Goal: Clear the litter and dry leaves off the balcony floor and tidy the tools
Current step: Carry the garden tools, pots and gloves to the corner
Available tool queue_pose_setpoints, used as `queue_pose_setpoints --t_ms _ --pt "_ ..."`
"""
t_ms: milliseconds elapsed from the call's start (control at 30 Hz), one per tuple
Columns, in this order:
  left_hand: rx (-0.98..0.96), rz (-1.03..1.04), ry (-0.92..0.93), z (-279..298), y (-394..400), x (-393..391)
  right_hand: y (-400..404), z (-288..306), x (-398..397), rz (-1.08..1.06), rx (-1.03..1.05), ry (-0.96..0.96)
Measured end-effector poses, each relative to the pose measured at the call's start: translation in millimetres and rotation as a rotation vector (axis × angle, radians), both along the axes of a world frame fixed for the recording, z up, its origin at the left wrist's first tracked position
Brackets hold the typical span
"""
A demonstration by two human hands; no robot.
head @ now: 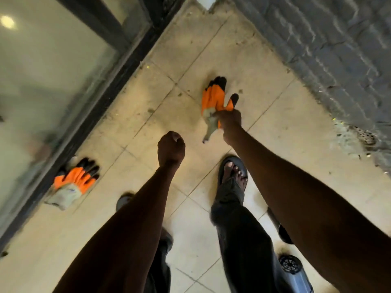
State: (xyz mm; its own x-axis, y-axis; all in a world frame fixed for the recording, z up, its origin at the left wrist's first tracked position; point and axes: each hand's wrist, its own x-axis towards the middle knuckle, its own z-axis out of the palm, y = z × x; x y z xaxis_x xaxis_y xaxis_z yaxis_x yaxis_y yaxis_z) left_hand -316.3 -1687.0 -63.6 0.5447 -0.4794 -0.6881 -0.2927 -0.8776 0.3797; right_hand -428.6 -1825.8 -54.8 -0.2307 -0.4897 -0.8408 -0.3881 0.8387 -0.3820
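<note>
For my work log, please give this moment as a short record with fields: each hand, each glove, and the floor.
right hand: shut on held glove, gripping it near the cuff
left hand: closed in a fist, holding nothing visible
second glove: lies flat on the floor beside the glass door frame
floor tiles: dusty, small specks of debris

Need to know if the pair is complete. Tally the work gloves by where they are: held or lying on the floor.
Held in the right hand: 1 orange and black glove
Lying on the tiled floor by the glass door: 1 orange and black glove
Held in the left hand, a closed fist: 0
Total: 2 gloves
</note>
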Motion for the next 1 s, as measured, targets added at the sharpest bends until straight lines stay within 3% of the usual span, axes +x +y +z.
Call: queue_pose_setpoints --t_ms 100,200,333,467,600,833,1000 --pt "0.061 0.092 -0.035 27.6 47.1 30.7 64.0 29.0 26.2 0.092 0.140 -0.135" --pt "0.127 0.126 -0.068 41.8 110.0 77.6 133.2 17.5 56.9 0.176 0.191 -0.324" --pt "0.275 -0.032 -0.127 29.6 184.5 140.3 197.1 4.3 100.6 0.256 0.258 -0.432" --pt "0.364 -0.247 -0.294 0.7 232.0 200.5 233.3 -8.3 138.8 0.285 0.285 -0.378" --pt "0.489 -0.379 -0.305 -35.5 248.2 237.0 250.1 -32.2 152.6 0.383 0.284 -0.342" --pt "0.503 -0.283 -0.401 -46.0 258.3 247.3 257.1 -27.3 145.1 0.517 0.268 -0.207" --pt "0.358 -0.012 -0.277 11.3 264.4 218.7 255.6 44.2 131.8 0.541 0.297 -0.090"
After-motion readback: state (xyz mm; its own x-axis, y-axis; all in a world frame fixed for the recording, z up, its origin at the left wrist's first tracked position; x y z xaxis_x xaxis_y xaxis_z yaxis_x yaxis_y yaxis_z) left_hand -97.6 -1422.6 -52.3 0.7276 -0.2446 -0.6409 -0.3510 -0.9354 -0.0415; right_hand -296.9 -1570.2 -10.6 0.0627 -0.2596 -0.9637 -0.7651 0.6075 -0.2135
